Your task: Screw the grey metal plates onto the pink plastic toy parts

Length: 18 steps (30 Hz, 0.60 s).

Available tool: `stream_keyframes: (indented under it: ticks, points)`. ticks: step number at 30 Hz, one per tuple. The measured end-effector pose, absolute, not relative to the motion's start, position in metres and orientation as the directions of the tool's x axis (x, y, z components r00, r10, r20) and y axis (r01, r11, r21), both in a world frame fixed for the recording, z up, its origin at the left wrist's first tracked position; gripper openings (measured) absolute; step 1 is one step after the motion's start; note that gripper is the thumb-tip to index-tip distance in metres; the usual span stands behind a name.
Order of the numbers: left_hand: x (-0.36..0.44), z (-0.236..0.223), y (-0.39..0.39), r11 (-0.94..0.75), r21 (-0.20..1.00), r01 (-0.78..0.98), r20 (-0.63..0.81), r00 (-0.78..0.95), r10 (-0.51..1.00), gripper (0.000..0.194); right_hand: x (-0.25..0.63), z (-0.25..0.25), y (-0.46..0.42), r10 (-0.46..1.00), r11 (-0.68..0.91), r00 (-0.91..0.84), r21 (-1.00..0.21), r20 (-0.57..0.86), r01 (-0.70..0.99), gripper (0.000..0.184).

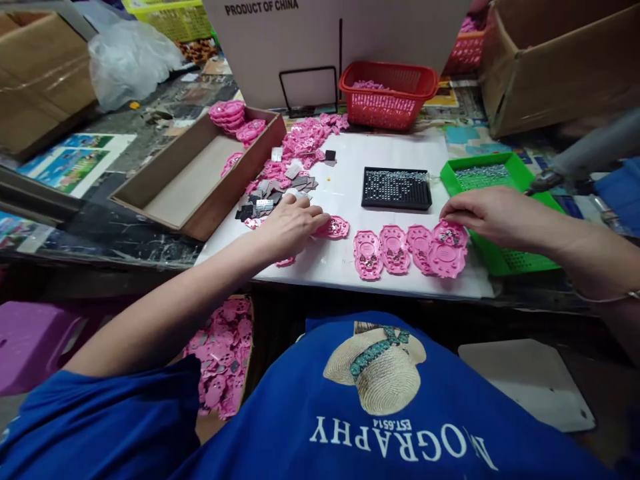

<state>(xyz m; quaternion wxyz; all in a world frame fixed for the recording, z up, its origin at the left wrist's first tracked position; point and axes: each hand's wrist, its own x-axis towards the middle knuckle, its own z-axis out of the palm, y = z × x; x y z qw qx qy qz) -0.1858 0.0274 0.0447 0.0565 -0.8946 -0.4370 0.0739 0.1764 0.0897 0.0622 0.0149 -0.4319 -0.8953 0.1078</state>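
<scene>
My left hand [291, 225] rests palm down on the white board [390, 160], fingertips touching a pink plastic part [336, 228]. My right hand [487, 212] reaches over the right end of a row of pink parts [395, 249], with its fingertips pinching at the rightmost pink part [449, 235]. Whether the fingers hold something small is hidden. A pile of loose pink parts and grey metal plates [285, 177] lies just beyond my left hand.
A black tray of small screws [397, 189] sits mid-board. A green tray [505, 260] lies under my right wrist, a red basket [387, 93] behind, an open brown box [200, 177] left. Cardboard cartons flank the table. A box of pink parts [223, 360] sits below the edge.
</scene>
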Motion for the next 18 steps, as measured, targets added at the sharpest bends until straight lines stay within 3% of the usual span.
stream_keyframes:
  ticks: [4,7,13,18]
  points:
    - [-0.192,0.04,0.05,-0.733,-0.101,0.673,-0.059,0.731,0.679,0.052,0.182,0.057,0.088,0.767,0.622,-0.639,-0.177,-0.054,0.762,0.019]
    - [-0.197,0.035,0.062,-0.8,-0.062,0.596,-0.056,0.799,0.599,0.058,0.18,0.058,0.084,0.802,0.569,-0.594,-0.227,-0.058,0.79,0.018]
    - [-0.197,0.027,0.057,-0.786,-0.067,0.615,-0.041,0.785,0.618,0.064,0.178,0.06,0.068,0.893,0.396,-0.45,-0.438,-0.021,0.807,0.029]
    - [-0.192,0.024,0.045,-0.803,-0.047,0.594,-0.044,0.802,0.595,0.061,0.175,0.05,0.046,0.957,0.091,-0.257,-0.699,-0.135,0.709,0.026]
